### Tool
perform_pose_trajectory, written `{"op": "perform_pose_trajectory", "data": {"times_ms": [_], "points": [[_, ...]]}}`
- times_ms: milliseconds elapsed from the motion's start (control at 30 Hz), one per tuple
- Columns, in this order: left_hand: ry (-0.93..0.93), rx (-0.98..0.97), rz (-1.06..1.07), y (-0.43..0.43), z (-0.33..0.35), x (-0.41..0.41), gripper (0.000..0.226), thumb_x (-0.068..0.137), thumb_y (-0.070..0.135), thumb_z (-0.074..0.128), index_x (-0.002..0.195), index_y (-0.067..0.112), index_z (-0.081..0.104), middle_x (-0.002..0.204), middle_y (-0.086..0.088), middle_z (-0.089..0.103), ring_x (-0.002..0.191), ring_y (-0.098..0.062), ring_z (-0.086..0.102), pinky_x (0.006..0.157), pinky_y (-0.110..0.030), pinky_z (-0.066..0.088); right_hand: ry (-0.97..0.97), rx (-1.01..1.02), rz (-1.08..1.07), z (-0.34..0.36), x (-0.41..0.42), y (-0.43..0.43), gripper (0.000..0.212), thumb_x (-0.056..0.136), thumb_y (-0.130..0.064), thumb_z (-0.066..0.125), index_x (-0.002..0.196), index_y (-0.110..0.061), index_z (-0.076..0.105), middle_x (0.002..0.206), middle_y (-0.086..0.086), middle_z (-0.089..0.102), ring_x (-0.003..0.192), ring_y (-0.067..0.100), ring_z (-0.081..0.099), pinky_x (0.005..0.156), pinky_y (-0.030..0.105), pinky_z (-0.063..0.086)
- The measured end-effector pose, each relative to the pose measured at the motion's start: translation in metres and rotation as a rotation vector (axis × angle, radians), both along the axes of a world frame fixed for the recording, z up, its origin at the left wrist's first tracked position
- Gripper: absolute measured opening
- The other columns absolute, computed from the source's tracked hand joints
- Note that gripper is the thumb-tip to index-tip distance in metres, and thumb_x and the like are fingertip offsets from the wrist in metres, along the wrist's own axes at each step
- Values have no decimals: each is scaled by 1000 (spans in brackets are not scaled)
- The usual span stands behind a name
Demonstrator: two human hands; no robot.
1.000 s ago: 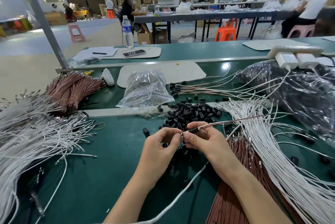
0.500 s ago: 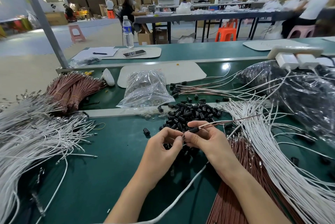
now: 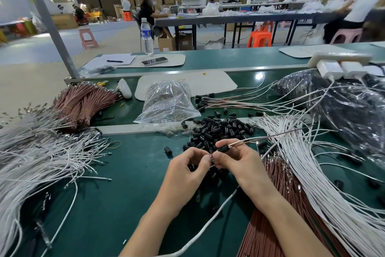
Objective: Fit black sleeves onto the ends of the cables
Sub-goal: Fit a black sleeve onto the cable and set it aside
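Across the green workbench (image 3: 116, 204) lie two masses of cable: a left heap of white cables (image 3: 37, 163) and a right spread of white cables (image 3: 312, 173) fanning down the near right side. A black plastic sack (image 3: 343, 111) sits at the far right, against that spread. A tied bundle of brown cables (image 3: 83, 104) lies at the far left, and a flat row of brown cables (image 3: 270, 225) runs beneath the right forearm. A clear bag (image 3: 166, 102) stands behind centre, just beside a loose pile of black sleeves (image 3: 220, 129).

Both hands meet in front of that pile. The right hand (image 3: 239, 163) pinches a thin cable (image 3: 260, 138) between thumb and forefinger, other fingers curled; the cable runs off up and rightward. One black sleeve (image 3: 223, 148) sits on this cable at the right fingertips. The left hand (image 3: 187, 171) pinches the cable's end, thumb against forefinger.
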State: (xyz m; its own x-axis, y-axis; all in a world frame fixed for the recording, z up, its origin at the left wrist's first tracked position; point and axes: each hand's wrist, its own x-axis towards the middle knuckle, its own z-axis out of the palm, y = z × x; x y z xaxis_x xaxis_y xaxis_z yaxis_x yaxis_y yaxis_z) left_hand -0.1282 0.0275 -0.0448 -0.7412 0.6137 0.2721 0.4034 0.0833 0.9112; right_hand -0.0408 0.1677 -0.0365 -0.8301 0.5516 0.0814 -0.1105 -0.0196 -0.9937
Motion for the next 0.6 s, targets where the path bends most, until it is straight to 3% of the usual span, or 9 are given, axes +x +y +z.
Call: {"op": "perform_pose_trajectory", "data": {"times_ms": [133,267,400,500,600], "points": [[-8,-3,-11,0,0,0,10,96,24,66,88,29,70,83,7,73,79,-11,66,72,-21,52,-13,44,-18,1,1,-1,20,84,-11,80,97,-24,72,76,2,77,67,10,72,66,13,53],[-11,-20,-16,-1,1,0,10,97,25,66,89,29,71,83,9,73,79,-8,66,71,-15,49,-17,59,0,2,1,0,23,85,-11,79,104,-23,73,76,0,77,68,8,71,66,14,54],[8,-5,-3,-1,1,0,10,98,25,65,90,30,70,85,13,73,80,-2,66,73,-10,46,4,-48,15,3,0,-1,34,81,-28,78,113,-21,72,84,4,78,76,11,73,69,19,57],[23,12,7,0,1,0,8,98,29,65,93,30,71,87,14,74,84,-3,67,75,-10,46,-28,-59,65,3,0,-3,32,75,-40,77,100,-20,79,87,6,79,74,12,72,67,19,57],[42,20,3,0,0,0,8,98,28,65,95,31,71,88,15,74,86,-4,68,75,-10,47,-49,-17,82,2,0,-4,20,76,-40,78,89,-27,83,83,5,78,72,10,72,66,18,56]]}}
